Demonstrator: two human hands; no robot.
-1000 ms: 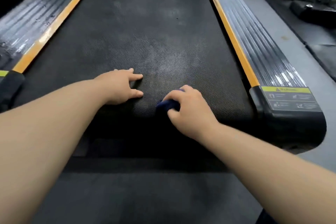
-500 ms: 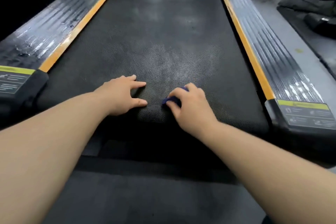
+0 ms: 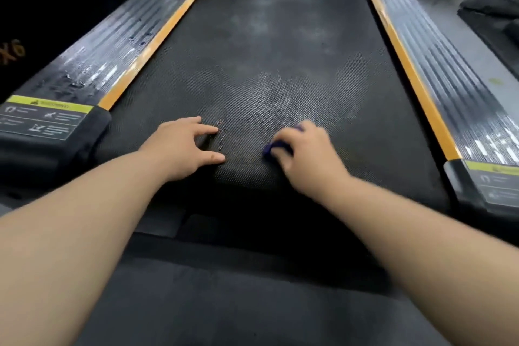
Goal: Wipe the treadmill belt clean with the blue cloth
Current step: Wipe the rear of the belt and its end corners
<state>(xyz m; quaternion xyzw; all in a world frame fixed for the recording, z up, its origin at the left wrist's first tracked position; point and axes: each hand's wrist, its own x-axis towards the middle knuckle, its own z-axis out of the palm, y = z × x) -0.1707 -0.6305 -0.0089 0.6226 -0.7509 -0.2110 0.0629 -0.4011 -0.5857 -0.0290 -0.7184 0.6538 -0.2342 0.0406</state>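
The black textured treadmill belt (image 3: pixel 275 64) runs away from me, with pale dusty smears across its middle. My right hand (image 3: pixel 306 154) lies near the belt's rear edge, its fingers curled over a small bunched blue cloth (image 3: pixel 273 147); only a dark blue edge of the cloth shows under the fingers. My left hand (image 3: pixel 185 146) rests on the belt a little to the left, fingers spread and thumb out, holding nothing.
Ribbed black side rails with orange edging run along the left (image 3: pixel 112 53) and right (image 3: pixel 438 70) of the belt. Each rail ends in a black cap with a yellow-topped warning label (image 3: pixel 42 118). Grey floor and dark equipment lie at the far right.
My right hand with the cloth has slid to the right, away from my left hand. The view has shifted so that more of the left rail and its label shows.
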